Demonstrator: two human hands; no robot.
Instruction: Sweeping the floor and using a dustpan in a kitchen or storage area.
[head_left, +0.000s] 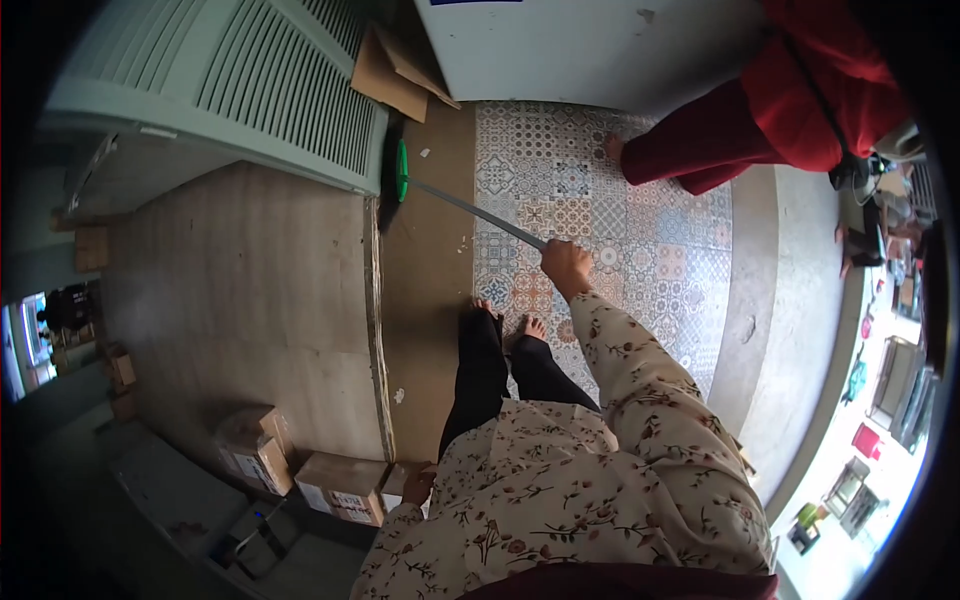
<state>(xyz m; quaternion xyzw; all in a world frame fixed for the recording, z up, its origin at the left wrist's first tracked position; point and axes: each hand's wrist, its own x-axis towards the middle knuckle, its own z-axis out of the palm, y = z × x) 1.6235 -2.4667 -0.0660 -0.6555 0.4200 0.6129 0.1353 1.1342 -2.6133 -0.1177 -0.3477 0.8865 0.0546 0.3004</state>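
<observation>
My right hand (567, 266) grips the end of a grey broom handle (476, 213) in front of my body. At the far end is a green broom head (403, 171), its dark bristles against the brown floor strip beside the louvred door. My left hand (418, 486) hangs low at my side, in front of a cardboard box (394, 478). Its fingers are partly hidden, and whether it touches the box is unclear. Small white scraps (425, 152) lie on the brown strip (424, 262).
A louvred grey-green door (285, 82) and a folded cardboard piece (390, 79) stand ahead on the left. A wooden step edge (375, 315) borders the strip. Taped cartons (341, 484) sit at left. Another person in red (697, 135) stands on the patterned tiles (592, 172).
</observation>
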